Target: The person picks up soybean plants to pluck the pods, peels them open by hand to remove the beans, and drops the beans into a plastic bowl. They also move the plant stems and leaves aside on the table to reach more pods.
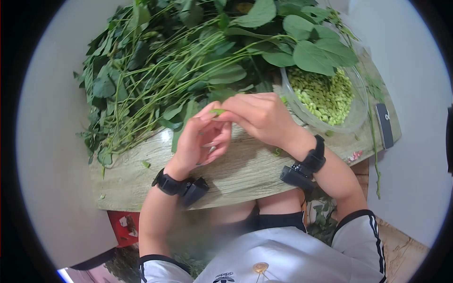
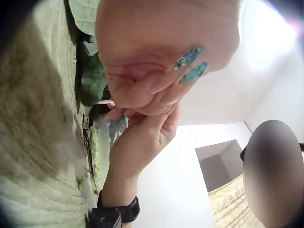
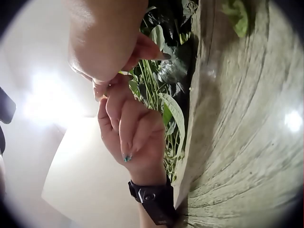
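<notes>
Left grip (image 1: pixel 194 137) and right grip (image 1: pixel 259 113) clamp one slim green pod (image 1: pixel 217 112), which could slip if squeezed hard.

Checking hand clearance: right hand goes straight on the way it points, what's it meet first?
Probably the left hand, its fingertips at the green pod just ahead of the right hand in the head view. Leafy stems lie beyond; depth is unclear there.

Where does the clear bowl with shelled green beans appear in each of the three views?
Head: the bowl is at upper right, beside the right hand.
Left wrist: left of centre, partly hidden, beside the right hand.
Right wrist: not in it.
Shared landmark: the wooden table, seen in all three.
</notes>
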